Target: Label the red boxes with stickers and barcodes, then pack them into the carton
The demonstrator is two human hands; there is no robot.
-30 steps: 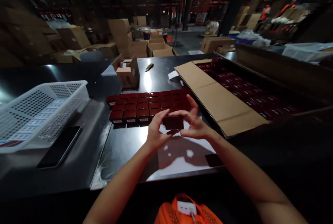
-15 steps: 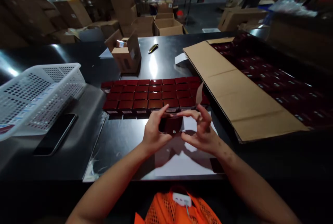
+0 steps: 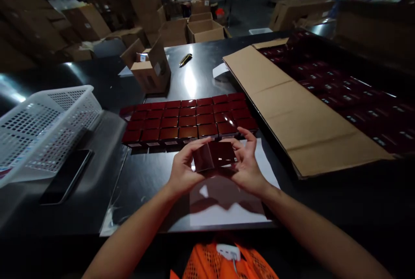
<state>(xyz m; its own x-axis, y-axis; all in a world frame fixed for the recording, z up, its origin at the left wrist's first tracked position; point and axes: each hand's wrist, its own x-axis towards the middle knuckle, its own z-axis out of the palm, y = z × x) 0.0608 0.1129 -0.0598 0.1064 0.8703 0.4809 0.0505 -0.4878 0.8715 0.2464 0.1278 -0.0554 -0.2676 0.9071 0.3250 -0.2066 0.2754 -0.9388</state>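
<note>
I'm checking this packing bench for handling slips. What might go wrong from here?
The red box is held only by the fingertips of the left hand and right hand above the table; it might slip and dent. Set down carelessly, it may knock the tight rows of boxes just beyond. The phone lies near the table edge and may get swept off.

Hands together (fingers curled).

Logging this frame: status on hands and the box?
Left hand and right hand both gripping one dark red box, held above white sheet. Rows of red boxes just beyond. Nothing between.
</note>
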